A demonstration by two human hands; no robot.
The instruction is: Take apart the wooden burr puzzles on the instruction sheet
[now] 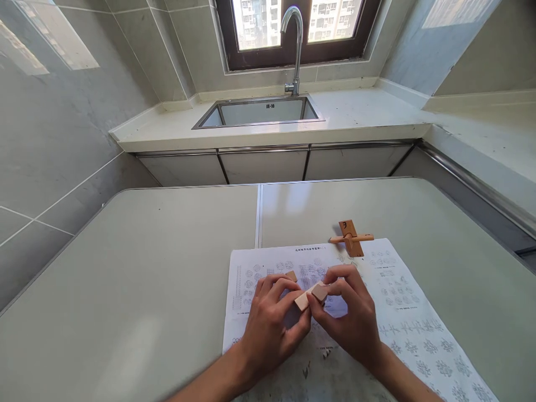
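Note:
Pale wooden puzzle pieces (305, 300) are held between both hands above the printed sheet. My left hand (272, 321) is closed around them from the left, its fingers curled over the top. My right hand (352, 312) pinches a short wooden block end (319, 293) between thumb and fingers, touching the piece in my left hand. Another wooden end (292, 276) shows just beyond my left fingers; whether it is held or lies on the paper I cannot tell. How the pieces interlock is hidden by the fingers.
Crossed wooden pieces (354, 245), one marked with a dark character, lie at the sheet's far edge. The printed paper (412, 318) with many small diagrams covers the front of the pale table (125, 268). Beyond stand a counter with a sink (251, 124) and a faucet (298, 50).

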